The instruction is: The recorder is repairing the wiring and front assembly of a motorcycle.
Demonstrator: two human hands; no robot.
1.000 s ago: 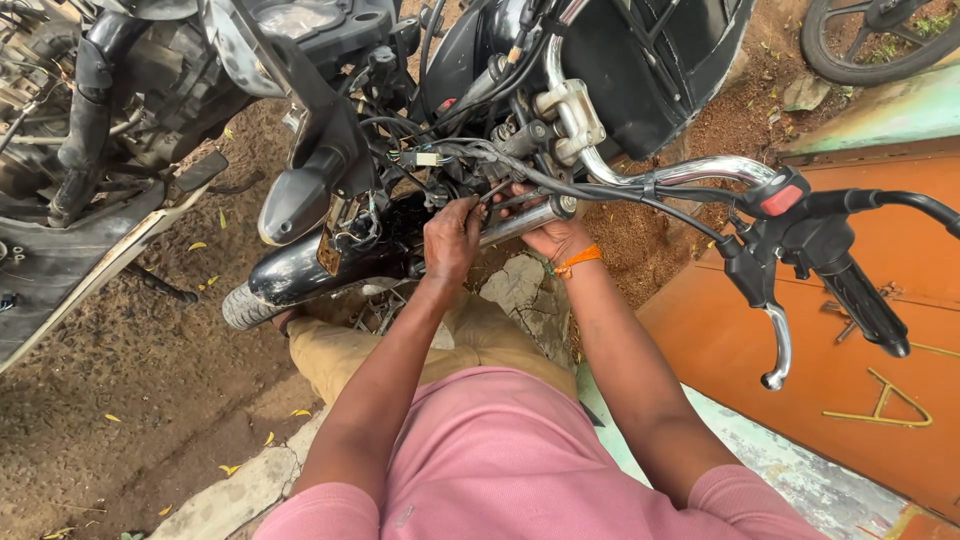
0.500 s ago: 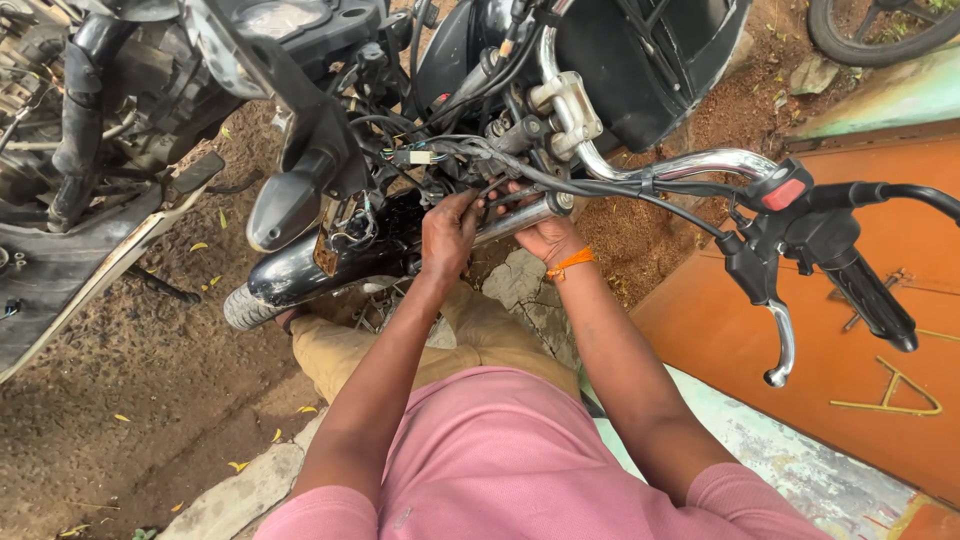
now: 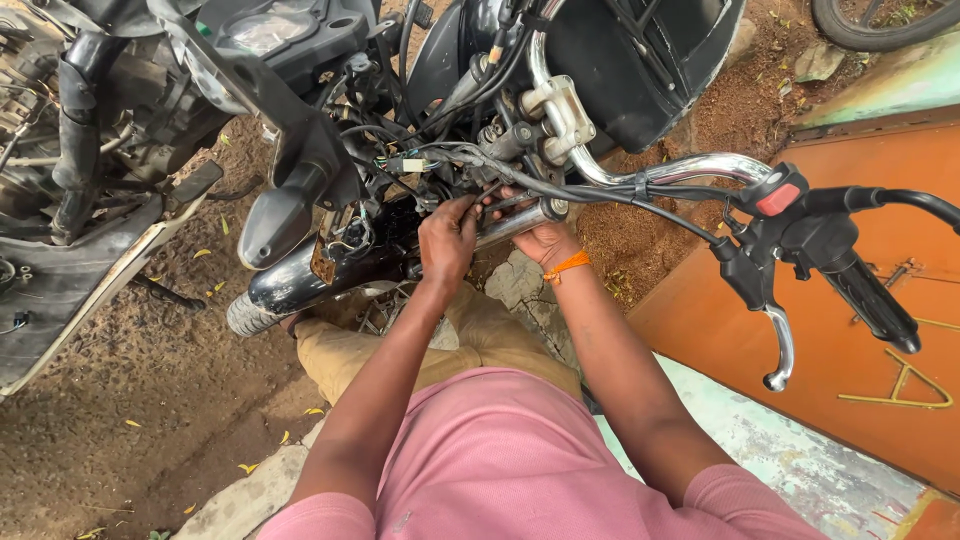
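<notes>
Motorbike front end, seen from above.
- Fork tube (image 3: 520, 222) – chrome, slanted, centre of scene, under the handlebar (image 3: 690, 168).
- Left hand (image 3: 447, 238) – fingers curled at the wiring (image 3: 440, 160) just left of the tube; can't tell what it pinches.
- Right hand (image 3: 540, 240) – wrapped under the tube, holding it; orange wristband (image 3: 566, 266).
- Brake lever (image 3: 780, 345) and grip (image 3: 875, 300) – right, near.
- Front wheel (image 3: 250, 312) – left of knees, on dirt.

Your left hand (image 3: 447, 238) sits at frame centre, just left of your right hand (image 3: 540, 238), both under the cable bundle (image 3: 470, 160). The handlebar (image 3: 700, 168) runs right to the brake lever (image 3: 778, 345); the front tyre (image 3: 248, 315) lies lower left.
</notes>
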